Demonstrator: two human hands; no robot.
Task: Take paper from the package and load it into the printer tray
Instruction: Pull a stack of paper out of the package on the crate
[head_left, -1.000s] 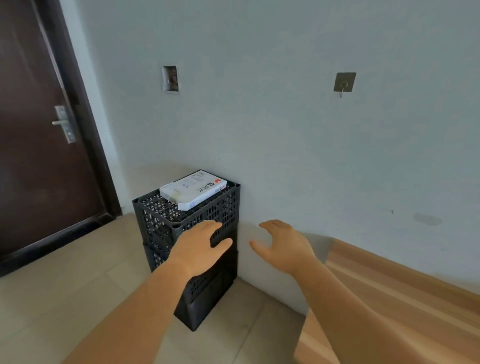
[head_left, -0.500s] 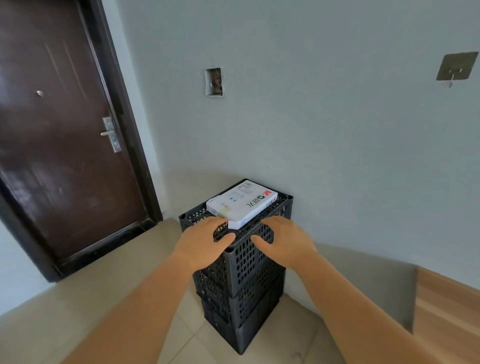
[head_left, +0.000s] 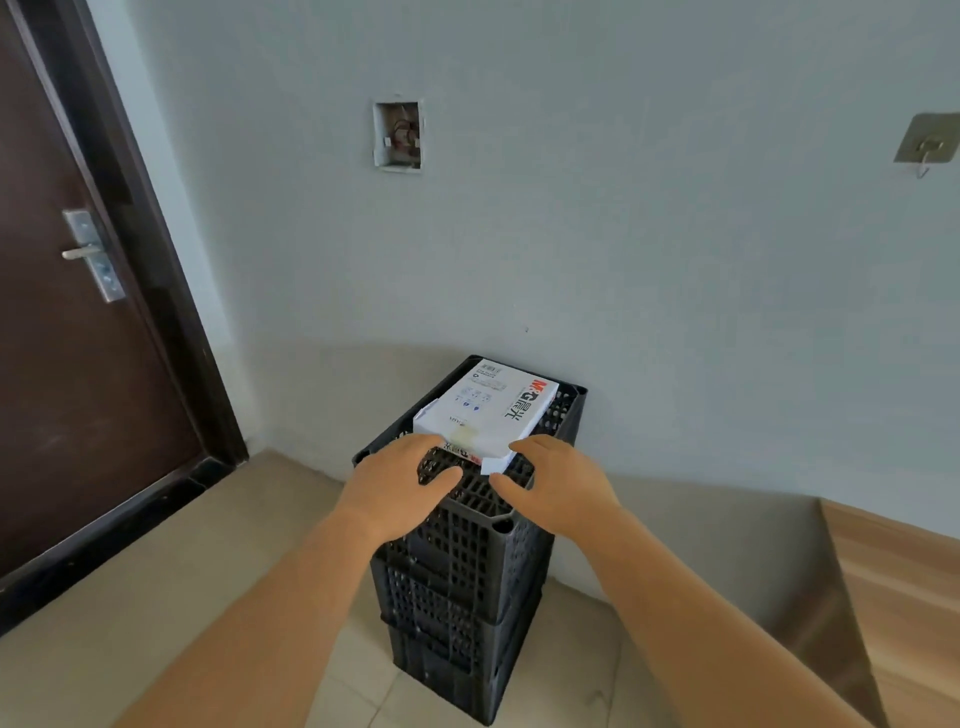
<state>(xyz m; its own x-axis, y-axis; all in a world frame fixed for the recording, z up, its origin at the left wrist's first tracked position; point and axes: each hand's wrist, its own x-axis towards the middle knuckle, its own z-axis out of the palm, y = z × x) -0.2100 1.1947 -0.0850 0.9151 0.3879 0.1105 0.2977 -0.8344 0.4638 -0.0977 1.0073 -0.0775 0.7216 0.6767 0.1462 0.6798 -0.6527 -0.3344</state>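
A white paper package (head_left: 491, 410) with red and black print lies flat on top of a stack of black perforated plastic crates (head_left: 467, 561) against the wall. My left hand (head_left: 395, 486) hovers at the package's near left corner, fingers spread, holding nothing. My right hand (head_left: 556, 491) is at the near right corner, fingers apart, fingertips just at the package's edge. Whether either hand touches the package is unclear. No printer is in view.
A dark brown door (head_left: 67, 332) with a metal handle (head_left: 85, 253) stands at the left. The grey wall behind has an open electrical box (head_left: 397, 135) and a metal hook (head_left: 927, 143). A wooden surface (head_left: 898, 587) is at the right. Beige floor tiles surround the crates.
Both hands have moved forward over the crate top to the package's near edge. The view has shifted closer, with the crates now more centred.
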